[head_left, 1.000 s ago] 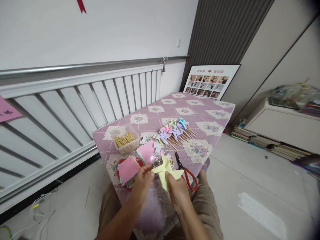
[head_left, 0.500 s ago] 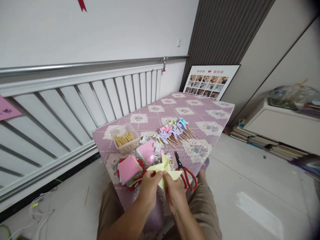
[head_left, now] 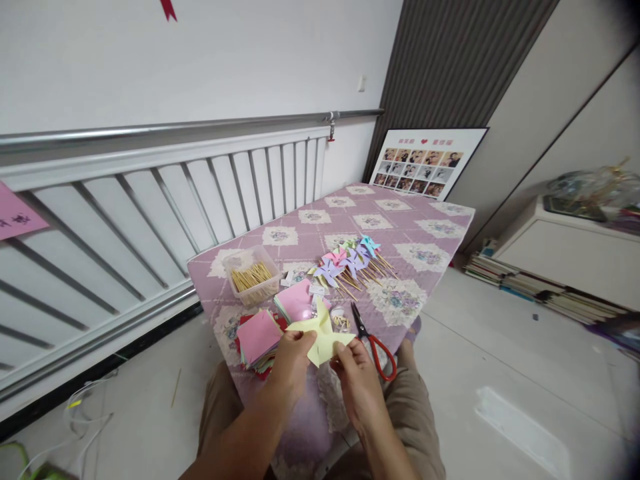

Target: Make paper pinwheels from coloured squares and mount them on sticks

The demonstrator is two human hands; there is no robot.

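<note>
A pale yellow paper pinwheel (head_left: 324, 341) with folded blades is held up over the near part of the table. My left hand (head_left: 295, 353) pinches its left side between thumb and fingers. On its right blade my right hand (head_left: 354, 363) is closed the same way. Just right of the pinwheel lie red-handled scissors (head_left: 373, 339), partly behind my right hand. A stack of coloured paper squares (head_left: 259, 339), pink on top, sits left of my left hand. More pink paper (head_left: 296, 300) lies beyond the pinwheel, beside a round container of small fasteners (head_left: 341, 320).
A clear plastic box (head_left: 253, 273) holds wooden sticks. Several finished pinwheels on sticks (head_left: 350, 260) lie mid-table on the patterned tablecloth (head_left: 320, 227). A white radiator (head_left: 200, 193) runs along the left, and a photo board (head_left: 425, 163) leans at the back.
My right hand has shifted from the pinwheel's middle to its right blade, and my left hand has moved slightly left. The hands are farther apart, with the pinwheel spread between them.
</note>
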